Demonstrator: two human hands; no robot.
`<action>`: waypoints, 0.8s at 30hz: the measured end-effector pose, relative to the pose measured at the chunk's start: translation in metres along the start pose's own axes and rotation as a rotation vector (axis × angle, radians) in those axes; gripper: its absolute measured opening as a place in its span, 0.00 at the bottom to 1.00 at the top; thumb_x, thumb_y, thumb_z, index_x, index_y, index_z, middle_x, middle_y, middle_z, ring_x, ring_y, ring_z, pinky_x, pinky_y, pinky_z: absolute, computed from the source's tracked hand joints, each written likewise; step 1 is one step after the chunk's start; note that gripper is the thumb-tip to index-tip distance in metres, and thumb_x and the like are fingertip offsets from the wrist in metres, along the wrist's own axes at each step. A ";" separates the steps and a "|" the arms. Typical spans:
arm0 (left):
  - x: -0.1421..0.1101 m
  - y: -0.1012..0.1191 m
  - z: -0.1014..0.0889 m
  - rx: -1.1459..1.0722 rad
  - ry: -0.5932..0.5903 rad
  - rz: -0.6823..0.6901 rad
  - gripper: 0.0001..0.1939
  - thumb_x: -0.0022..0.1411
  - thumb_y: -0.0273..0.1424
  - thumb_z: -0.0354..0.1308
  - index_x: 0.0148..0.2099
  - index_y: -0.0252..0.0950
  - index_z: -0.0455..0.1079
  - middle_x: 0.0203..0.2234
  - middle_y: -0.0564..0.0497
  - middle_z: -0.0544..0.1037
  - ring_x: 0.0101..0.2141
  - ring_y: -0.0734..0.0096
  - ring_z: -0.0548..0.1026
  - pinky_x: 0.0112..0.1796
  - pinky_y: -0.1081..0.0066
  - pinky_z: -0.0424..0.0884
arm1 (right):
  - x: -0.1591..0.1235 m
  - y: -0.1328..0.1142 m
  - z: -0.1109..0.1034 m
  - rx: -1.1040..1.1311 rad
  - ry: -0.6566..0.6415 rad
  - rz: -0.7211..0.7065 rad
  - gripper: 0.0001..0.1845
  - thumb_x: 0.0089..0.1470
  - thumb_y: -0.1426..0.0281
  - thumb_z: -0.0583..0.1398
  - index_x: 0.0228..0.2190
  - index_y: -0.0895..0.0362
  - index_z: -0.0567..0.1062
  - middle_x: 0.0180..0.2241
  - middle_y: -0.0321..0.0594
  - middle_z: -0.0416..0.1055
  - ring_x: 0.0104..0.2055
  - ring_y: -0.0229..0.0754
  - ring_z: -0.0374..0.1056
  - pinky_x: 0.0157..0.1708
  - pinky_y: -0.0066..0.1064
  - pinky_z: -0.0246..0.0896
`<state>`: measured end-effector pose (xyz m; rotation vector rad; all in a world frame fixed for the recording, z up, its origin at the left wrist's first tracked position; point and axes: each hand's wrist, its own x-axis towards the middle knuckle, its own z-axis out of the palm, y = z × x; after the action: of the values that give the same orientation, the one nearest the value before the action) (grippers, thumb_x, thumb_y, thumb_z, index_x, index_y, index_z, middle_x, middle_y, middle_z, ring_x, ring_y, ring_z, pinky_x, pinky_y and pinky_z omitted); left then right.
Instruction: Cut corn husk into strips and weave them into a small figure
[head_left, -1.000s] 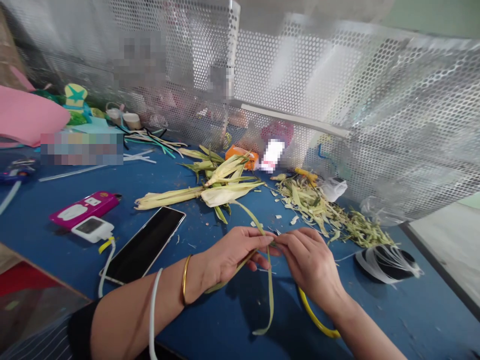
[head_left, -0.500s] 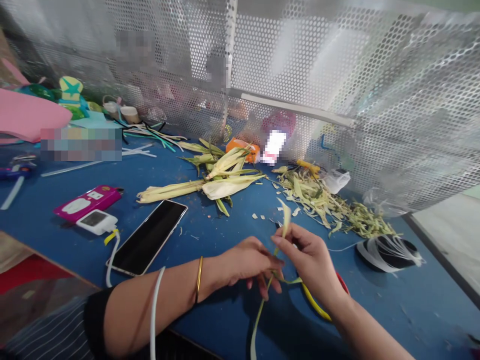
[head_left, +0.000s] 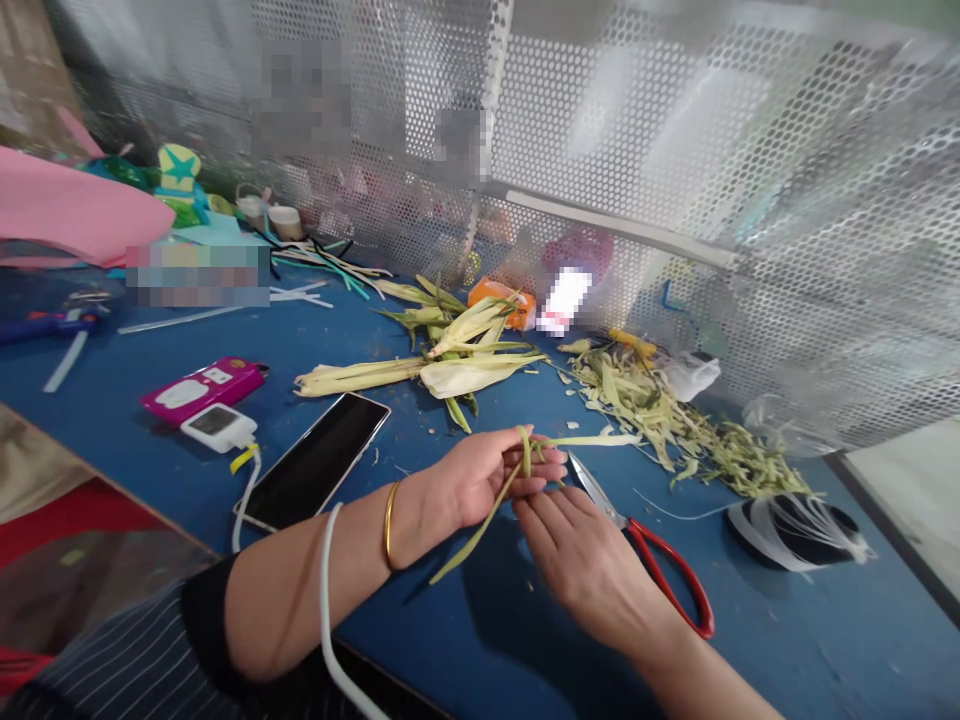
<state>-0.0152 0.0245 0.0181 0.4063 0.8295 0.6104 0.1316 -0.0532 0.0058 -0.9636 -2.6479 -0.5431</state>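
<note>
Leaf strip (head_left: 527,456) held in the left hand (head_left: 484,478).
We see it looped around the fingers (head_left: 553,471), above the blue table (head_left: 450,645); the right hand (head_left: 579,548) is just below, and we cannot tell its grip.

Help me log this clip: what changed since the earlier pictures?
The left hand has turned palm up, the leaf strip looped at its fingers. The right hand drew nearer the body, letting go of the strip's pale end, which points right; more of the scissors shows. The dark phone and husks stayed put.
</note>
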 end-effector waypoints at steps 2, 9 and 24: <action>-0.003 0.000 0.002 -0.014 0.008 -0.005 0.13 0.67 0.32 0.53 0.38 0.28 0.75 0.30 0.43 0.81 0.29 0.72 0.79 0.29 0.78 0.72 | -0.001 0.001 -0.003 0.092 -0.017 -0.030 0.14 0.63 0.74 0.49 0.41 0.63 0.73 0.30 0.45 0.72 0.32 0.46 0.66 0.35 0.40 0.60; -0.009 -0.015 0.010 0.019 -0.044 0.047 0.15 0.67 0.33 0.52 0.34 0.29 0.74 0.29 0.47 0.79 0.28 0.74 0.77 0.33 0.76 0.71 | -0.002 -0.002 -0.010 -0.003 0.125 0.013 0.17 0.63 0.78 0.48 0.47 0.60 0.73 0.35 0.45 0.76 0.37 0.45 0.69 0.42 0.41 0.60; -0.010 -0.017 0.010 0.167 -0.027 0.153 0.15 0.66 0.34 0.54 0.36 0.29 0.77 0.28 0.44 0.81 0.27 0.71 0.79 0.30 0.74 0.73 | -0.007 0.012 0.002 0.568 0.476 0.921 0.07 0.60 0.67 0.59 0.31 0.54 0.73 0.29 0.37 0.74 0.30 0.40 0.69 0.31 0.31 0.61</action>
<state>-0.0065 0.0042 0.0203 0.6335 0.8312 0.6782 0.1442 -0.0481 0.0044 -1.4459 -1.5428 0.1781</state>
